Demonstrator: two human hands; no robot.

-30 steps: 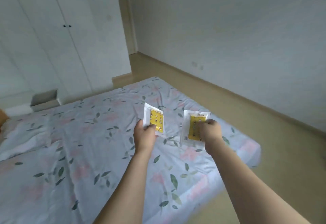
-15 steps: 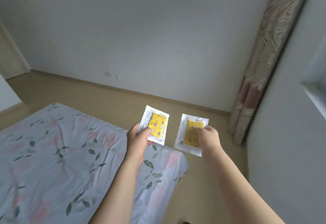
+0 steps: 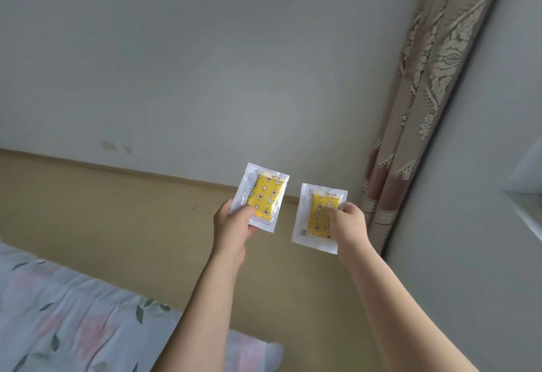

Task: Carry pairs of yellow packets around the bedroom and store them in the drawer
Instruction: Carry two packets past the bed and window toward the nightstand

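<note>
Partly, bed (image 3: 73, 327) cropped by frame.

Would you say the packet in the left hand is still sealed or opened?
Apparently sealed: the left packet shows an unbroken clear border, pinched by the left hand.

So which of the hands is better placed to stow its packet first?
Neither clearly: the left hand and right hand each pinch a yellow packet at similar height, and no drawer is in view.

Bed (image 3: 73, 327) lower left, curtain (image 3: 416, 107) right
</note>
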